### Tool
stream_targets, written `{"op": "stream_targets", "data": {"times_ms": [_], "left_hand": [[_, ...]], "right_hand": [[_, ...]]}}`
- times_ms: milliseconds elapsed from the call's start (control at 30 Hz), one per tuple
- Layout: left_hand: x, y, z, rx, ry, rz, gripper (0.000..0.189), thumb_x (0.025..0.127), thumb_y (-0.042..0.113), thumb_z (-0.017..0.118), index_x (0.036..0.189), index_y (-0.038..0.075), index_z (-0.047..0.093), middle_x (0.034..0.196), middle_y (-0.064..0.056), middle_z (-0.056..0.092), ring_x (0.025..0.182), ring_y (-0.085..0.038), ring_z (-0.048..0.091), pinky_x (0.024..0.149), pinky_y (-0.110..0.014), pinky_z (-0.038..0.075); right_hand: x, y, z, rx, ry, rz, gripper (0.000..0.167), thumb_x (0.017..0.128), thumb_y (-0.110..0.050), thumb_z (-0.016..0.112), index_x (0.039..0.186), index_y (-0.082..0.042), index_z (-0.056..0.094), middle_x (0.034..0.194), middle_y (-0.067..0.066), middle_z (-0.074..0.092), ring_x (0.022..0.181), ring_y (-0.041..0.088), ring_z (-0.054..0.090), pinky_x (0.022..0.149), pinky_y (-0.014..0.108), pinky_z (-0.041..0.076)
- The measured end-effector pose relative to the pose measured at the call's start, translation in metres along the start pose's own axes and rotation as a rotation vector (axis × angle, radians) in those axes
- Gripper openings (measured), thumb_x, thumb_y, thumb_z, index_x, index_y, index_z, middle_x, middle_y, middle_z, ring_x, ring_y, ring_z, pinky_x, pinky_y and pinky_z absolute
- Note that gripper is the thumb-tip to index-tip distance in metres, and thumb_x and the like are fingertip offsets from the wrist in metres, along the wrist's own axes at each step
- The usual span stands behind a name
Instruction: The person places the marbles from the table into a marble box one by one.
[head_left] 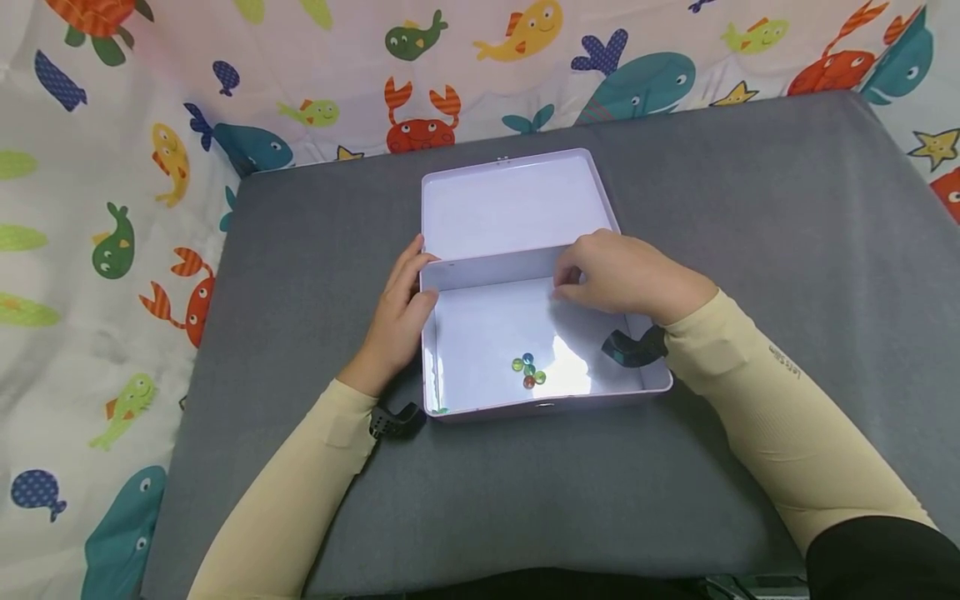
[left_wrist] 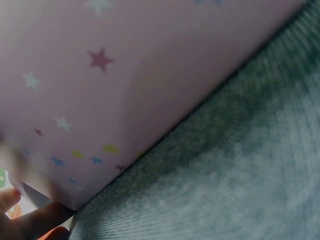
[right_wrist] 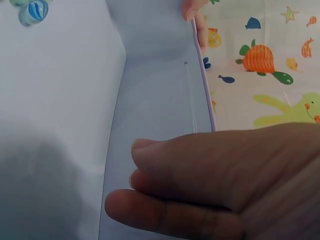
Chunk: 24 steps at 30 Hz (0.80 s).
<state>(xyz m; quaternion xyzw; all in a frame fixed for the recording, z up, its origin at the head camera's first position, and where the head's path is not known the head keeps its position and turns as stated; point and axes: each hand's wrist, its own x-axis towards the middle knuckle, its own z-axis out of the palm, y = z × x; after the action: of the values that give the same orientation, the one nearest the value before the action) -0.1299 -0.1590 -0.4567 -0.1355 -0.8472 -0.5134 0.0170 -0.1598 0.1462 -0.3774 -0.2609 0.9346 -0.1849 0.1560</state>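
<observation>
A shallow pale lilac box (head_left: 487,325) lies with its lid (head_left: 517,200) folded back. Several glass marbles (head_left: 528,371) in green, blue and reddish brown form a small cluster on its floor. My left hand (head_left: 397,312) grips the left wall near the back corner, thumb at the rim and fingers outside. Inside the back right part, my right hand (head_left: 618,275) hovers with bent fingers, thumb tip close to the fingertips; whether anything is between them cannot be told. In the right wrist view, its fingers (right_wrist: 165,155) are before the back wall (right_wrist: 155,95).
A grey cloth covers the table (head_left: 322,250). Around its left and far sides hangs a white curtain (head_left: 292,67) printed with sea animals. Dark wrist straps (head_left: 633,348) sit on both wrists, the right one over the box. Stars decorate the box's outer side (left_wrist: 165,75).
</observation>
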Motion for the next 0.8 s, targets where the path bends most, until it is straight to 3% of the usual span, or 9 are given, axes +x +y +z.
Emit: {"op": "stream_targets", "data": {"times_ms": [800], "left_hand": [[-0.001, 0.003, 0.0, 0.006, -0.002, 0.008, 0.04, 0.1, 0.019, 0.043, 0.137, 0.009, 0.056, 0.175, -0.006, 0.019, 0.159, -0.025, 0.022, 0.121, -0.06, 0.029]], "right_hand": [[-0.018, 0.005, -0.023, 0.074, 0.075, -0.011, 0.011, 0.097, -0.016, 0.073, 0.101, -0.01, 0.082, 0.09, 0.002, 0.076, 0.08, 0.02, 0.064, 0.071, 0.038, 0.053]]}}
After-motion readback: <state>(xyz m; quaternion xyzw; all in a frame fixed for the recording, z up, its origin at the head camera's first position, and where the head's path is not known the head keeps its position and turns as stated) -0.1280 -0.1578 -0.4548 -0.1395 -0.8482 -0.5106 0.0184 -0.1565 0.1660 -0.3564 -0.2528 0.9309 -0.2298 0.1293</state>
